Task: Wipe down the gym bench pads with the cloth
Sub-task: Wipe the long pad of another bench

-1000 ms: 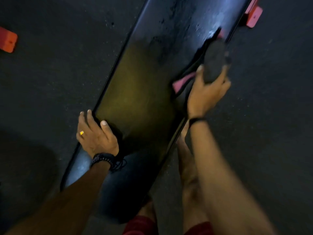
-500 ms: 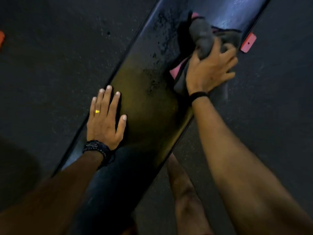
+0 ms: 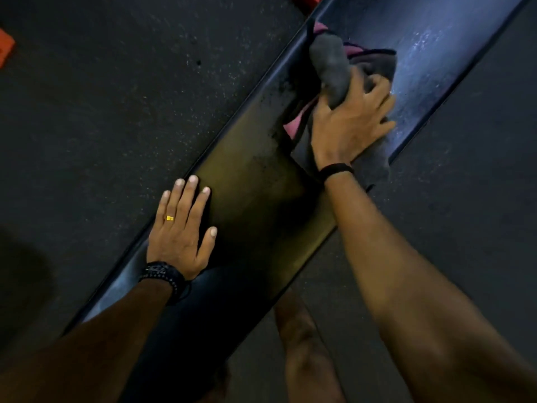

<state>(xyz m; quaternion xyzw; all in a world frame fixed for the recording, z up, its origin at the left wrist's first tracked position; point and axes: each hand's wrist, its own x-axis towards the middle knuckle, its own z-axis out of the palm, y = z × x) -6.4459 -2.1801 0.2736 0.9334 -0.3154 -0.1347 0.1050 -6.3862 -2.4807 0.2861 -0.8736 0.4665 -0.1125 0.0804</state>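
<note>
Two bare hands work on a long black padded gym bench pad (image 3: 261, 205) running diagonally from lower left to upper right of frame. Left hand (image 3: 181, 231), centre-left, lies flat w/ fingers straight and slightly spread, palm pressing the pad's left edge; it wears a yellow ring (image 3: 170, 218) and a dark beaded wristband (image 3: 162, 274). Right hand (image 3: 351, 123), upper right of centre, has fingers curled round a bunched grey cloth w/ pink underside (image 3: 331, 68), pressing it onto the pad. Dark speckled rubber floor (image 3: 116, 97) surrounds the pad. An orange block (image 3: 5, 48) sits at upper left edge.
</note>
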